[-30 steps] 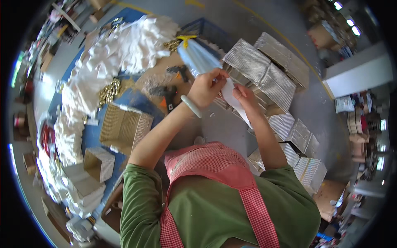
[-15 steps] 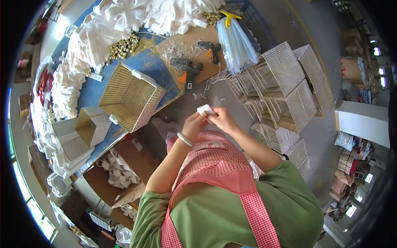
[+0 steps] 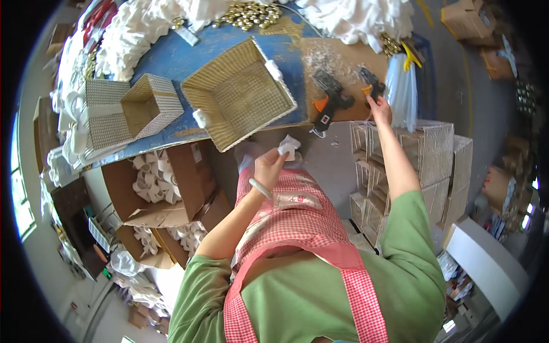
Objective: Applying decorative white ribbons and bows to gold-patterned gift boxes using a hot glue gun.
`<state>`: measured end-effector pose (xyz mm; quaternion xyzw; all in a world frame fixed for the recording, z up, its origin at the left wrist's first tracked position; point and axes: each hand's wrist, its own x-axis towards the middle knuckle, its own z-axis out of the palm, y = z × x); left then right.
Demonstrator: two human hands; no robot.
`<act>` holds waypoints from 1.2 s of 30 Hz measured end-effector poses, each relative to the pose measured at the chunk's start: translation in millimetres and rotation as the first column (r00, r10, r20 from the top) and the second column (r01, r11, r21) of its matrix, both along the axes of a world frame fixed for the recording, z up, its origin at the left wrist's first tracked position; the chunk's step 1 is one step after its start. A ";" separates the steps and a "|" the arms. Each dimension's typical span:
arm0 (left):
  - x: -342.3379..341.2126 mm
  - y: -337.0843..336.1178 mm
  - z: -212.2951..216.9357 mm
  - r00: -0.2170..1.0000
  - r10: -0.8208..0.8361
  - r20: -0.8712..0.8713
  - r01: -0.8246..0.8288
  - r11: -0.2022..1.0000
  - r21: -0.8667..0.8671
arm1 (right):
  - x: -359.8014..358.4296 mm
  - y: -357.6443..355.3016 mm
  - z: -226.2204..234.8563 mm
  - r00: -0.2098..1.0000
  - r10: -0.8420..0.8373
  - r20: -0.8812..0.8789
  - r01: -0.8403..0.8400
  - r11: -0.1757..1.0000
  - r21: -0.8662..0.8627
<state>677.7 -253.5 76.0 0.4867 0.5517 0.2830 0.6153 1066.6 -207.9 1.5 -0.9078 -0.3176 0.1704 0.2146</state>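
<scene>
White cloth, a small folded piece (image 3: pixel 289 147), is pinched between the thumb and fingers of the left hand (image 3: pixel 270 167), just in front of the gingham apron (image 3: pixel 286 214) and near the bench's front edge. Farther out, the right hand (image 3: pixel 381 112) reaches to the handle end of the smaller black glue gun (image 3: pixel 374 84), its fingers against it; whether they have closed around it, I cannot tell. To take the tool well, the palm should probably wrap the handle low, leaving the orange trigger free and every fingertip behind the nozzle, while the left pinch keeps the folds flat without crushing them. That gun lies on the brown board (image 3: pixel 360 52) directly beyond the right hand, well apart from the cloth; the larger glue gun (image 3: pixel 333 102) and the open woven basket (image 3: pixel 240 88) lie farther left on the blue bench (image 3: pixel 166 59).
</scene>
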 end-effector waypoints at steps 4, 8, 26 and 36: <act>-15.6 10.6 6.5 0.979 -0.054 -0.196 0.078 0.990 0.116 | 5.6 28.8 -23.6 0.988 -0.033 0.152 0.055 0.989 -0.140; -22.4 29.5 20.3 0.983 -0.053 -0.174 0.085 0.979 0.184 | 25.0 26.6 -29.7 0.918 -0.119 -0.377 0.121 0.992 -0.019; -97.9 91.1 -0.3 0.978 0.058 -0.201 0.083 0.774 0.627 | -218.7 -16.8 275.5 0.668 0.200 -0.717 -0.121 0.980 0.161; -118.7 106.5 -10.3 0.879 -0.367 -0.305 0.471 0.770 0.430 | -283.6 19.9 268.7 0.590 0.297 -0.751 -0.343 0.934 0.100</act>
